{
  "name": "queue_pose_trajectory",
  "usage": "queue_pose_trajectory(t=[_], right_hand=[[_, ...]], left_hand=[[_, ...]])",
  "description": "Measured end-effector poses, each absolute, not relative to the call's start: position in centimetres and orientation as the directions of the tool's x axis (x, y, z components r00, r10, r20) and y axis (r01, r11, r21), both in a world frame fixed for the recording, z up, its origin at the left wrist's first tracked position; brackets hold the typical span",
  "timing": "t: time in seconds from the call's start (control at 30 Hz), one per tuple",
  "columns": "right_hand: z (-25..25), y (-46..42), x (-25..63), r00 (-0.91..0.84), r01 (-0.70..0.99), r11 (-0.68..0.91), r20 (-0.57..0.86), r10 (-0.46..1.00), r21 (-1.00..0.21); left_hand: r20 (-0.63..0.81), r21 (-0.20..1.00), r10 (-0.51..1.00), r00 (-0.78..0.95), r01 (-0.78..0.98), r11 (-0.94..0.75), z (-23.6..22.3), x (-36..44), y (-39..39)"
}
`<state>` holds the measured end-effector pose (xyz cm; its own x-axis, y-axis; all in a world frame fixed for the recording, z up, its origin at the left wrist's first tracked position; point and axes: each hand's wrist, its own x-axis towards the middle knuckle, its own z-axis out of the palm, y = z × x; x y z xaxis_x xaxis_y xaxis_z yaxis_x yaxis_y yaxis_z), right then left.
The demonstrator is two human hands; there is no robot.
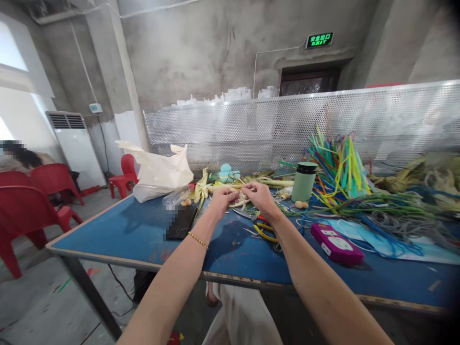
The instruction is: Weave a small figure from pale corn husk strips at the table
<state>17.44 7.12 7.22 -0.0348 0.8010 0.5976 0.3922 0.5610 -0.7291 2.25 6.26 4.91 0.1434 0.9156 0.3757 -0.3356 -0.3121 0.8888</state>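
Note:
Over the blue table (pixel 118 230), my left hand (pixel 223 200) and my right hand (pixel 259 196) are close together, each with fingers pinched. Between them is a pale, husk-like strip (pixel 244 198), gripped by both; its exact shape is partly hidden by the fingers. More pale yellow husk pieces (pixel 201 189) lie just beyond my left hand. Under my right wrist rests a metal-tipped hand tool (pixel 265 232) with red and yellow handles. Small round wooden-looking pieces (pixel 301 204) lie to the right of my hands. A dark flat panel (pixel 181 223) is left of my left forearm.
A green canister (pixel 304 184) stands right of my hands, before colourful strips (pixel 347 167). Green and grey cords (pixel 391 211) and a magenta box (pixel 337 243) lie further right. A white bag (pixel 163 170) and clear bottle (pixel 176 197) are left. A perforated metal screen (pixel 223 127) stands behind.

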Motion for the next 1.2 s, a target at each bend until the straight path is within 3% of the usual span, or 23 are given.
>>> queue_pose_trajectory(t=[0.23, 0.33, 0.4, 0.57, 0.7, 0.97, 1.2], right_hand=[[7.9, 6.8, 17.7, -0.086, 0.395, 0.631, 0.657, 0.749, -0.667], [8.1, 6.5, 17.7, -0.025, 0.481, 0.657, 0.740, 0.672, -0.580], [8.1, 6.2, 17.7, -0.106, 0.517, 0.692, 0.764, 0.636, -0.504], [7.5, 6.0, 17.2, -0.292, 0.616, 0.689, 0.701, 0.650, -0.383], [7.3, 6.4, 17.2, -0.316, 0.591, 0.677, 0.646, 0.695, -0.439], [7.5, 7.1, 18.1, -0.264, 0.405, 0.650, 0.598, 0.756, -0.643], [7.5, 6.2, 17.5, -0.270, 0.484, 0.709, 0.684, 0.678, -0.512]], left_hand=[[0.344, 0.928, 0.923, 0.175, -0.216, -0.305, 4.6, 2.3, 6.4], [0.363, 0.917, 0.921, 0.141, -0.227, -0.327, 4.7, 2.4, 6.3], [0.385, 0.910, 0.916, 0.114, -0.210, -0.356, 4.7, 2.5, 6.2], [0.418, 0.908, 0.907, 0.050, -0.032, -0.417, 4.2, 2.8, 6.5], [0.434, 0.895, 0.899, 0.052, 0.091, -0.437, 3.8, 2.8, 6.8], [0.292, 0.936, 0.925, 0.244, -0.271, -0.224, 4.8, 2.5, 6.0], [0.274, 0.930, 0.950, 0.153, -0.293, -0.221, 4.8, 2.6, 6.0]])
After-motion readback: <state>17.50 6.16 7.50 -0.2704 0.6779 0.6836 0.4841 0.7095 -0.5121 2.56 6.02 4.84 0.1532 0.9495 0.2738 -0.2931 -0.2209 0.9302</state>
